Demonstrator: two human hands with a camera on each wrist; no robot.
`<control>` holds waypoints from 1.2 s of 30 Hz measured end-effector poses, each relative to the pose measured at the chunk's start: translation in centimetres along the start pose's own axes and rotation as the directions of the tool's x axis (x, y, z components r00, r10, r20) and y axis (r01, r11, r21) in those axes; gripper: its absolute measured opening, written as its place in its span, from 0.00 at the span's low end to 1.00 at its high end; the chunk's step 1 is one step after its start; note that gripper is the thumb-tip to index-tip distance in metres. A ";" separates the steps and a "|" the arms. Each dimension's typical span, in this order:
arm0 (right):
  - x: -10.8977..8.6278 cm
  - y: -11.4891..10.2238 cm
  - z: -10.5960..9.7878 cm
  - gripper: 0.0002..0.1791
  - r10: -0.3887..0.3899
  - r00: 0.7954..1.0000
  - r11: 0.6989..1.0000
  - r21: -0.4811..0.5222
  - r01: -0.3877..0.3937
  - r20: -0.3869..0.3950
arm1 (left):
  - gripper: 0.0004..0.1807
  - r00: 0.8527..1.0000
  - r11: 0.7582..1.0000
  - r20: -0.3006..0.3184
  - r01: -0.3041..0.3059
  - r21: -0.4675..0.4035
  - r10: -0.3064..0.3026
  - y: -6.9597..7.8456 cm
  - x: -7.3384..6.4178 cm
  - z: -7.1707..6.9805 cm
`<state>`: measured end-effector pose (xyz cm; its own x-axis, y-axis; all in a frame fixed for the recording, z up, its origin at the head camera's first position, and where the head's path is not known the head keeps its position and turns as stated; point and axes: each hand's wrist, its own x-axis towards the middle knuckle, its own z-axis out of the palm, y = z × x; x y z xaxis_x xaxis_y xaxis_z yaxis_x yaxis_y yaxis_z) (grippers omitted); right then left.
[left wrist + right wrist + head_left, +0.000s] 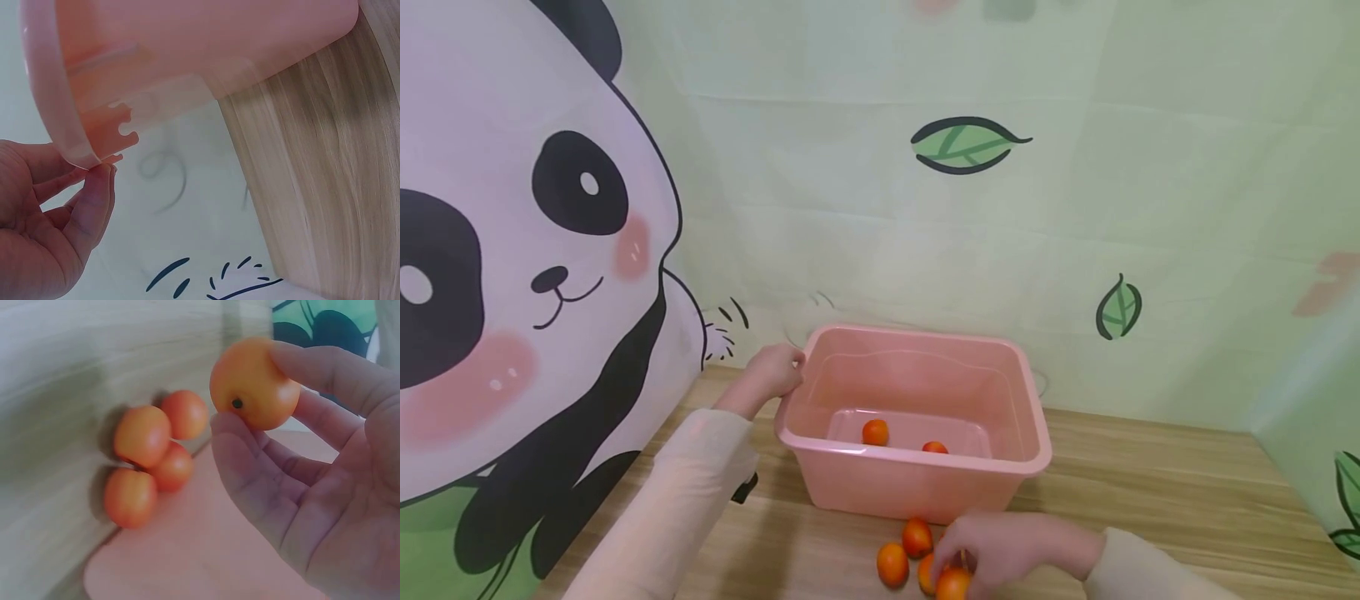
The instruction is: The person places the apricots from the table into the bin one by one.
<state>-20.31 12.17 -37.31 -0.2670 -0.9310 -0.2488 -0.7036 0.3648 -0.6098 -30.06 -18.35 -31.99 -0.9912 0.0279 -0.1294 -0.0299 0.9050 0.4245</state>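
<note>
Reaching forward with the left hand (771,372) to the rear part of the left rim of a pink basin (917,487), with a forearm in a pale sleeve (662,508) slanting up from the lower edge of the head view. Coming in from the lower right with the right hand (996,546), low in front of the basin, with fingers pointing down and to the left. Upright on the wood-grain bench (1150,483): the pink basin, close before a pale green printed backdrop (865,208).

Visible only in the head view: two orange fruits (875,432) lying apart inside on the basin floor, with the right-hand one partly cut off by the near rim. Visible only from the left wrist: a notched pink tab (115,128) under the rim, just beside the fingertips. Visible from the right wrist: four loose orange fruits (142,434) bunched together on the bench just beside the basin; only three plainly countable from the head, because of the covering right hand. Also clear there: a small dark stem spot (237,404) on the held orange fruit (256,375).

On the left, a nearly closed grip, pinching the rim between thumb and fingers. On the right, a grip spread to the fruit's width, grasping the held orange fruit between thumb and curled fingers, apart from the bunch. Impossible to tell about any contact with the bench.
</note>
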 end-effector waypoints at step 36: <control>-0.1 -4.1 -9.4 0.17 0.264 0.959 0.963 -0.033 -0.268 -0.101 | 0.16 0.998 0.997 0.033 0.052 -0.056 -0.050 0.1 -0.1 0.0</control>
<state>-23.57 10.62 -27.76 -0.5082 -0.7982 -0.3234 -0.6275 0.6004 -0.4958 -29.99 -18.26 -31.93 -0.9836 -0.0034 -0.1804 -0.0885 0.8801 0.4664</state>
